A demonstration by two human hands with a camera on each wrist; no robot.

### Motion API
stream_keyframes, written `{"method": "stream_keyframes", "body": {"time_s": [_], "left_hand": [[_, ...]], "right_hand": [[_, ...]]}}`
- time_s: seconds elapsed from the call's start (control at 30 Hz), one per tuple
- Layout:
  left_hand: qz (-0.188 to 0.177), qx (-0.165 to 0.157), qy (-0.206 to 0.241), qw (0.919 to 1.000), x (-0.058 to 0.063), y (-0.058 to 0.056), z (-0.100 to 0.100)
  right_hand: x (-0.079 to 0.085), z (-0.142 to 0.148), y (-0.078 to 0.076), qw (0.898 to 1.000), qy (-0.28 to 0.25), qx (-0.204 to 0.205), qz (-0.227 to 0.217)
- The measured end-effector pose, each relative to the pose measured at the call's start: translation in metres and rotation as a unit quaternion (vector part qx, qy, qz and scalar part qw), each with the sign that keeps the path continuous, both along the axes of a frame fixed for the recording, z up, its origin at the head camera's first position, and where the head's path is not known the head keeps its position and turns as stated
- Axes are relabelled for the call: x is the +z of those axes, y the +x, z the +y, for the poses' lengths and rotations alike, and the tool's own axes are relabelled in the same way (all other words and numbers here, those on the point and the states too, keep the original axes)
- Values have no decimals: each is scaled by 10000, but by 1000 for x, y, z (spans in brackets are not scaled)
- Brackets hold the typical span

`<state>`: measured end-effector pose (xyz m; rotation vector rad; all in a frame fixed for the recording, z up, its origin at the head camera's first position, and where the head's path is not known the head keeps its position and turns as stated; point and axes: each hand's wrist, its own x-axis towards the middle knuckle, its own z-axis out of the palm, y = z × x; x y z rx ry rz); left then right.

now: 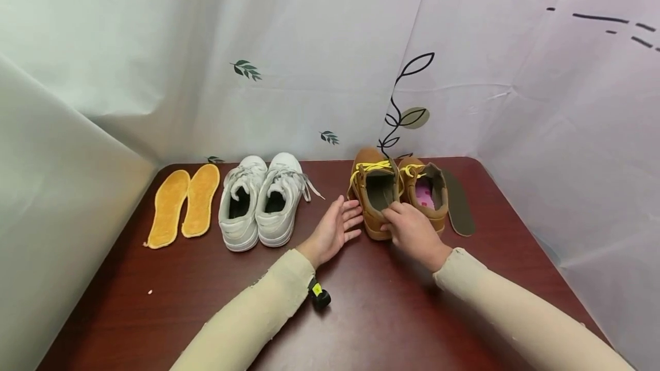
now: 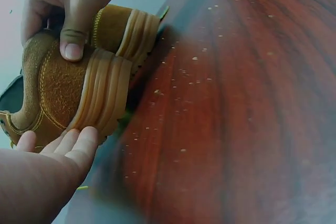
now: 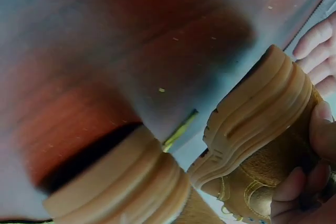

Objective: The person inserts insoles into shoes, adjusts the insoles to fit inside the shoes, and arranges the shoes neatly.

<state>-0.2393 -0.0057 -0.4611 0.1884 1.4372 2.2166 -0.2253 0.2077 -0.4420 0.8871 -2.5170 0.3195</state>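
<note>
A pair of brown suede shoes with yellow laces stands at the table's back right. My right hand [image 1: 415, 236] pinches the heel collar of the left brown shoe [image 1: 376, 229], thumb on the outside of the heel in the left wrist view. Beside that shoe's left side, my left hand [image 1: 334, 229] has its fingers extended; its fingertips [image 2: 88, 136] lie close to the sole, and contact is unclear. The other brown shoe [image 1: 439, 219] stands just right, showing a pink insole [image 1: 425, 195]. An olive-grey insole [image 1: 460, 205] lies flat beyond it.
White sneakers [image 1: 241, 231] with laces stand left of the middle. Two yellow fuzzy insoles [image 1: 171, 205] lie at the far left. A black wrist-worn device [image 1: 321, 298] hangs under the left sleeve. White printed curtains [image 1: 309, 44] surround the dark red table [image 1: 361, 325].
</note>
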Motion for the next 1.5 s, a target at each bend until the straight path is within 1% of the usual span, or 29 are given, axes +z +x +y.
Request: {"method": "stream_keyframes", "body": {"time_s": [0.17, 0.3, 0.4, 0.47, 0.57, 0.7, 0.87, 0.97, 1.07, 1.23, 1.37, 1.5], "left_hand": [[75, -245, -177, 9995, -2, 2, 3], [41, -337, -247, 9991, -2, 4, 4], [35, -354, -271, 9990, -4, 5, 5], [67, -383, -286, 9988, -4, 6, 4], [129, -462, -317, 9983, -5, 7, 3], [216, -538, -436, 9974, -3, 8, -5], [232, -385, -570, 9974, -3, 8, -24], [265, -335, -675, 9968, -3, 9, -36], [400, -283, -827, 9954, -1, 12, -46], [606, -84, -1064, 9924, 3, 18, -56], [868, 39, -1312, 9875, 4, 25, -63], [1106, 129, -1407, 9838, 6, 30, -69]], "right_hand": [[-5, 3, -6, 9997, 33, -191, -163], [-2, 3, -10, 9974, 20, -414, -594], [3, 1, -11, 9941, 140, -534, -931], [5, 1, -12, 9921, 277, -579, -1075], [6, 1, -11, 9904, 363, -650, -1161], [3, 1, -10, 9908, 318, -635, -1149], [1, 2, -10, 9927, 287, -526, -1050], [2, 2, -10, 9929, 285, -520, -1035], [5, 3, -8, 9912, 308, -583, -1145], [6, 5, -5, 9887, 385, -655, -1295], [4, 8, -4, 9888, 385, -658, -1284], [4, 11, -3, 9892, 310, -655, -1271]]}}
